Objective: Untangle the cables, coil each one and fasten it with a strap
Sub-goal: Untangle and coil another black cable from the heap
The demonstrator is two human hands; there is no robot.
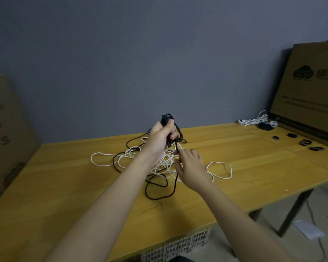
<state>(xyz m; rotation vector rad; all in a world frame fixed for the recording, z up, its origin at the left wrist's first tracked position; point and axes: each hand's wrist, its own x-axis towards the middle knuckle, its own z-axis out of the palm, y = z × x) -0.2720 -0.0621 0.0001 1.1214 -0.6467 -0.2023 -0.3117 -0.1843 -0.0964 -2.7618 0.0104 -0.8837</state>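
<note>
Black cable [170, 129] is bunched into a partial coil in the left hand [160, 138], whose fingers and thumb curl tightly round it above the wooden table [64, 186]; its loose end trails down into the tangle [159, 163] of black and white cables lying in the middle of the tabletop. How many separate cables make up that tangle cannot be told; white loops spread out to both sides and a black loop reaches toward the near edge. The right hand [190, 167] hovers low over the tangle just below the left, fingers loosely spread and reaching at the strands; whether it actually pinches one cannot be told. At the far right of the table lie one bundle of white cables [257, 120], a dark object beside it, and four small dark straps [303, 142] scattered near a large cardboard box [311, 87]. Another cardboard box [6, 120] stands at the left. One white slatted crate [178, 244] sits under the table's near edge.
</note>
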